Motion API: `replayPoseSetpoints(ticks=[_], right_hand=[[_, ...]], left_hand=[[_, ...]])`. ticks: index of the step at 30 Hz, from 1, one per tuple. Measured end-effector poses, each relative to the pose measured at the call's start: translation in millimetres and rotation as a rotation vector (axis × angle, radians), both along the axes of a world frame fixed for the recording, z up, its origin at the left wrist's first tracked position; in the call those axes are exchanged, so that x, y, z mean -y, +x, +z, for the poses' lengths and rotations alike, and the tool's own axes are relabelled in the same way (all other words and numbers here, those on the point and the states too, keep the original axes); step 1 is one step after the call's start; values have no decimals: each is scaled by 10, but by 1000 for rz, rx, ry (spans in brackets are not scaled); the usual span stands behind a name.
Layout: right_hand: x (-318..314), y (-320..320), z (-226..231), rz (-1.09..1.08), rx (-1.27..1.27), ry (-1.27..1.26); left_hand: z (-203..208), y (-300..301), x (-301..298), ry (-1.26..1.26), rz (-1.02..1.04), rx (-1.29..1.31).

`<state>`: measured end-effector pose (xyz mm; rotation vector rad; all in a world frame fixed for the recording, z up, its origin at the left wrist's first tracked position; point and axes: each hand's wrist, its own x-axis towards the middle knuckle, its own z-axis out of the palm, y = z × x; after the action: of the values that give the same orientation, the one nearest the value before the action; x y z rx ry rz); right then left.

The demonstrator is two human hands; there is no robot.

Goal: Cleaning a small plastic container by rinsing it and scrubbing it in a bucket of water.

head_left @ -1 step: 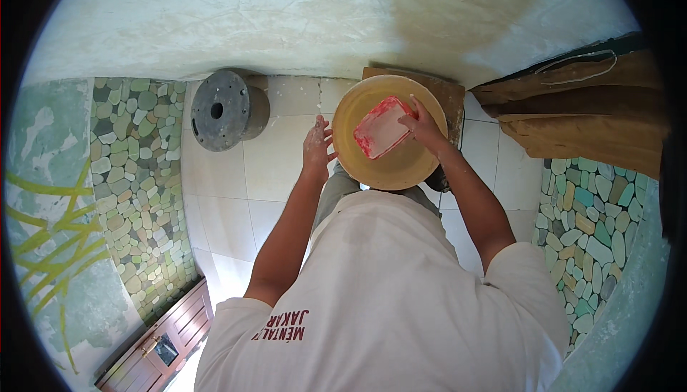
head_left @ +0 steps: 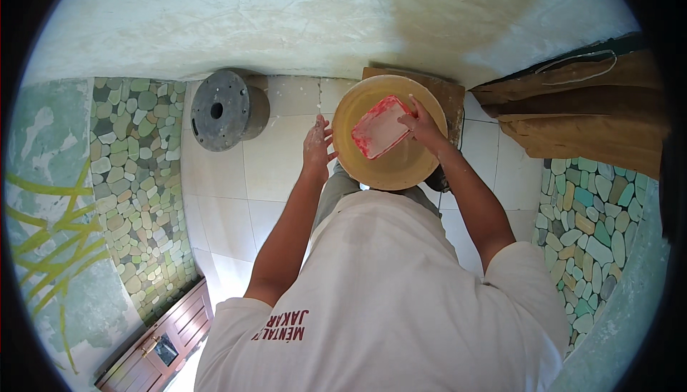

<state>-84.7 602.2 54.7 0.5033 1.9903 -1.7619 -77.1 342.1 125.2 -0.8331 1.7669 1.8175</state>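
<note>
A round yellowish basin stands in front of me, close to the wall. My right hand grips a red rectangular tub by its right end, thumb over the rim, and holds it over the basin. Whitish smears coat the tub, and its inside looks pale; whether anything fills it, I cannot tell. My left hand is at the basin's left side with fingers spread and pale specks on the skin. It holds nothing, and its fingertips are near the rim; whether they touch it, I cannot tell.
A grey cylindrical drum with a central hole rests on the tiled floor at the left. A brown board lies under or behind the basin. Brown sheeting hangs at the right. The pale wall rises ahead; pebbled strips flank both sides.
</note>
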Motion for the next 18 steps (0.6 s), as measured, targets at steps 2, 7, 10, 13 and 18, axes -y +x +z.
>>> replayPoseSetpoints(ticks=[2,7,10,13,18], right_hand=[[13,-20,107,68,108,-48],[35,-107,128,92,48,43],[8,-107,56,100,55,26],[27,-93,-15,127,-19,99],[62,-89,-84,137,-20,80]], left_hand=[[-23,1,9,-1,14,10],[-33,-8,31,31,47,19],[-25,-12,18,36,45,20],[-8,-2,41,39,48,18],[4,-3,32,49,60,17]])
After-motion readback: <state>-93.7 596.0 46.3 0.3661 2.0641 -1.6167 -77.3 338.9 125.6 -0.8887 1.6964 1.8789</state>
